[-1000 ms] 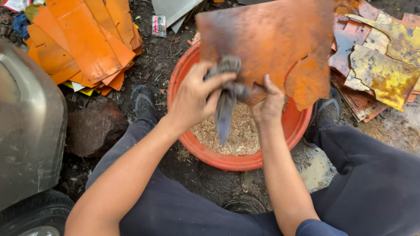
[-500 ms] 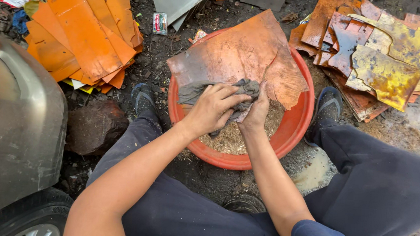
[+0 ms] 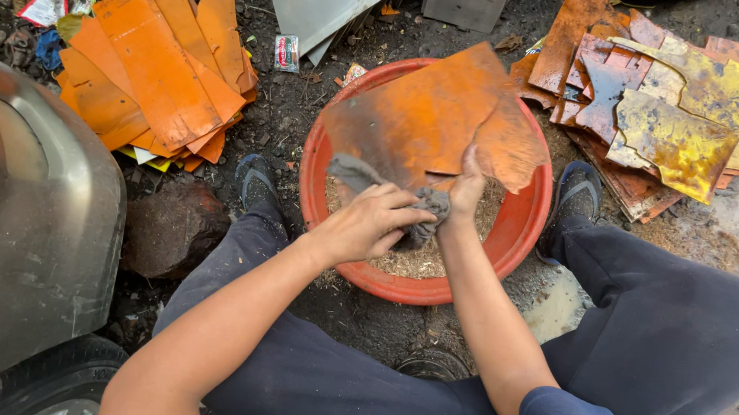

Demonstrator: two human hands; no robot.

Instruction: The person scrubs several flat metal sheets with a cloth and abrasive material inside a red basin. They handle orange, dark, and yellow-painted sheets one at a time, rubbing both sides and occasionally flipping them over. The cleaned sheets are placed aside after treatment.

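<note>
A: What are the fingers doing?

B: The left hand (image 3: 368, 225) is curled shut around a grey rag (image 3: 388, 196), knuckles up. One end of the rag sticks out past the thumb side and the other bunches under the fingertips. The right hand (image 3: 466, 188) pinches the near edge of a rusty orange metal sheet (image 3: 432, 117), thumb on top and the other fingers hidden beneath it, so that hand is closed on the sheet.

A: And where does the sheet sit against those fingers?

B: It runs up and away from both hands, tilted over a red basin (image 3: 524, 227). The rag touches its lower edge, right where the two hands meet. The sheet's outline is ragged, with a split running in from the right.

A: What is in the basin?

B: Pale sawdust-like grit (image 3: 422, 259), directly under the hands.

A: What is around it?

B: The person's shoes (image 3: 254, 182) stand just beside the basin rim on either side, with dark trouser legs (image 3: 640, 304) flanking it. A stack of clean orange sheets (image 3: 154, 71) lies far left, and a pile of rusty and yellow-stained sheets (image 3: 663, 107) far right, both clear of the basin. Grey metal plates (image 3: 327, 5) lie beyond it. A brown rock (image 3: 173, 228) and a vehicle body with a tyre (image 3: 29, 236) crowd the near left.
</note>
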